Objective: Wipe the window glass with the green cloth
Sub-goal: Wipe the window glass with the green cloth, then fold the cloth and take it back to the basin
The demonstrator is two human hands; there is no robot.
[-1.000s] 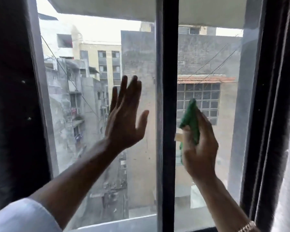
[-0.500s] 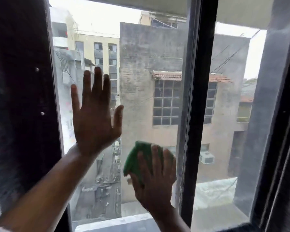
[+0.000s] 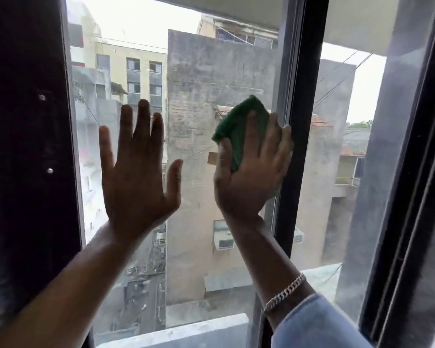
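Green cloth (image 3: 239, 121), flattened on the window glass (image 3: 194, 96) under the right hand (image 3: 251, 177) and its spread grip beside the centre frame bar (image 3: 301, 71), wants even, overlapping strokes; left hand (image 3: 136, 177) braces, splayed.

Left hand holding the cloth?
No, the green cloth is under the right hand on the glass; the left hand is bare, fingers spread.

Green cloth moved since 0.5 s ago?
Yes: the green cloth rose alongside the centre frame bar, now well above the bottom ledge.
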